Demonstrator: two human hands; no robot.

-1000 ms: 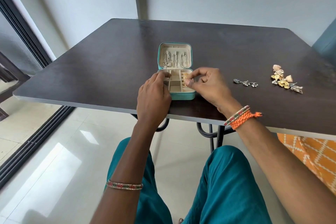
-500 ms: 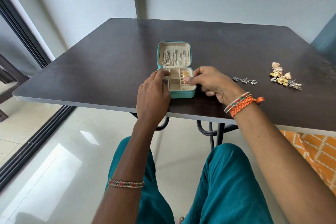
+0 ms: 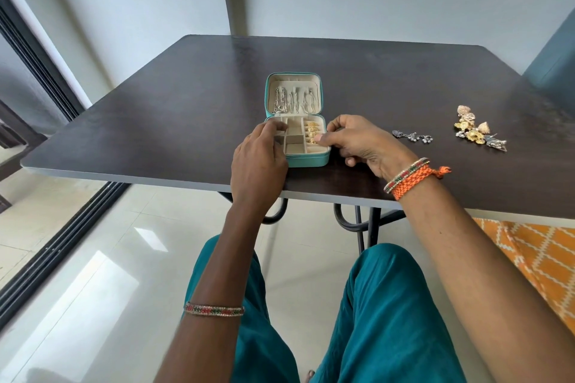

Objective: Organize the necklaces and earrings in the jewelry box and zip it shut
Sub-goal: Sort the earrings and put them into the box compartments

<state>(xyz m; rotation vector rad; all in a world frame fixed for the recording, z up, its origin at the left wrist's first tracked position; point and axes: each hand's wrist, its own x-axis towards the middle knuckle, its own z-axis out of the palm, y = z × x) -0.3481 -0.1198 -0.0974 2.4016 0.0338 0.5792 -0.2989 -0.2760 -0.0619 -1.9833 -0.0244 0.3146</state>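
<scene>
A teal jewelry box (image 3: 308,161) lies open near the front edge of the dark table (image 3: 155,121). Silver necklaces (image 3: 292,101) hang in its upright lid. Several gold earrings (image 3: 311,129) sit in the right column of the beige tray. My left hand (image 3: 258,162) holds the box's left side, fingers curled over the rim. My right hand (image 3: 364,143) grips the right rim, thumb tip inside beside the gold earrings and index finger curled at the back corner. Whether it also pinches an earring is hidden.
A silver earring (image 3: 412,136) lies on the table right of my right hand. Farther right is a pile of gold and silver earrings (image 3: 476,132). An orange patterned cloth (image 3: 535,258) shows below the table's right edge. A sliding door frame (image 3: 37,71) runs along the left.
My right hand has come down from above the tray's right column and now lies low against the box's right rim. My left hand has stayed on the left side.
</scene>
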